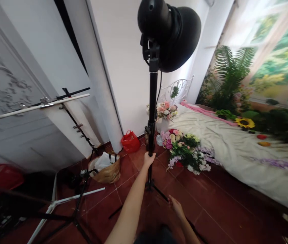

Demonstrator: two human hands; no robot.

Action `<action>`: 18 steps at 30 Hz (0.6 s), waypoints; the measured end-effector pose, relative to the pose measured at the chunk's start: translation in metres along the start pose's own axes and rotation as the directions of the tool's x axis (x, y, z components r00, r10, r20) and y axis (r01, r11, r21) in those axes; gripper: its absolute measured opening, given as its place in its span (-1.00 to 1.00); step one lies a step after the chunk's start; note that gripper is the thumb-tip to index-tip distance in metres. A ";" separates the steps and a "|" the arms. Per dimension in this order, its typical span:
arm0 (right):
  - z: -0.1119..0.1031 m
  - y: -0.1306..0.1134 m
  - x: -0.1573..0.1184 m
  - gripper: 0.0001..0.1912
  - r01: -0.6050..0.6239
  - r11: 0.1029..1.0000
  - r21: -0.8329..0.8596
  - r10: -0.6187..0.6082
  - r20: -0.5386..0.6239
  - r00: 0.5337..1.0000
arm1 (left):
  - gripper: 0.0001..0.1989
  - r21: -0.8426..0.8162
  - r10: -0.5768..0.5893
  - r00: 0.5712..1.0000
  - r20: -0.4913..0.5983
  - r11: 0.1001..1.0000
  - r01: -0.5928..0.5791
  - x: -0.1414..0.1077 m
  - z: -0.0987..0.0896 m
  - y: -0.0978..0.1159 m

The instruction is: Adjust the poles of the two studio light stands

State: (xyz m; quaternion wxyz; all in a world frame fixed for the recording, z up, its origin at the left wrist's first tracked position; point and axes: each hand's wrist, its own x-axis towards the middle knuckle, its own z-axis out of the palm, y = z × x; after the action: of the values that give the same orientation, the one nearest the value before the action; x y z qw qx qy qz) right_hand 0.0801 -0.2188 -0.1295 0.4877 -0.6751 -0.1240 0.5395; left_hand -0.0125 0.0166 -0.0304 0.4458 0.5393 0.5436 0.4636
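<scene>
My left arm reaches forward, nearly straight, and my left hand (149, 158) is wrapped around the pole of the black stand (153, 95), which rises upright in front of me with the big lamp (178, 35) on top. My right arm hangs lower, to the right, with the right hand (175, 205) by the end of a stand leg (161, 193), though I can't tell whether its fingers pinch that leg or only meet it.

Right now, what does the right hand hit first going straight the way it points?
Most likely the black stand leg, right by the right hand's fingertips; whether they already touch is unclear.
</scene>
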 end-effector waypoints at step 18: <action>-0.161 0.115 -0.113 -0.62 0.046 0.866 0.498 0.183 -0.401 0.897 | -0.70 0.100 0.006 0.988 -0.154 0.995 0.009 -0.036 0.013 0.045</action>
State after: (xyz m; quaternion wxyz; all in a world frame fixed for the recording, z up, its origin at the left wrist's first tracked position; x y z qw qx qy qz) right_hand 0.1314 -0.4384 -0.1617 0.6392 -0.6346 0.1554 0.4057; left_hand 0.0084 -0.0197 0.0113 0.3749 0.5231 0.5997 0.4755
